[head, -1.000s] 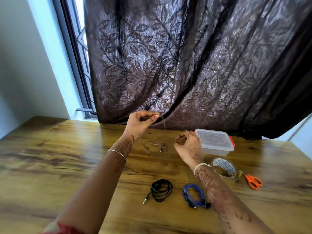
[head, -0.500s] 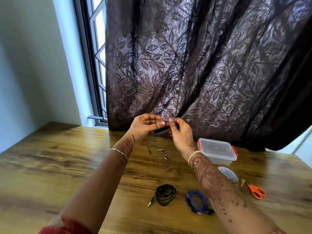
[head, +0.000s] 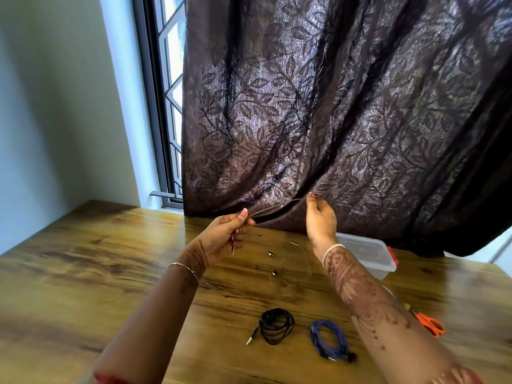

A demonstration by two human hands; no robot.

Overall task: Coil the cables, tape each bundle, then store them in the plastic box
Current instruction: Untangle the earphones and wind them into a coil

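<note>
Cable [head: 277, 207] stretches taut, rising rightward, between both hands, left hand [head: 224, 236] and right hand [head: 320, 220] each pinching it.

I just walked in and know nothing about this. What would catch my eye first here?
Most striking is the big dark leaf-patterned curtain filling the background behind the wooden table. In front of it, the left hand and right hand stretch a thin earphone cable between them above the table. Nearer, a coiled black cable and a coiled blue cable lie side by side.
</note>
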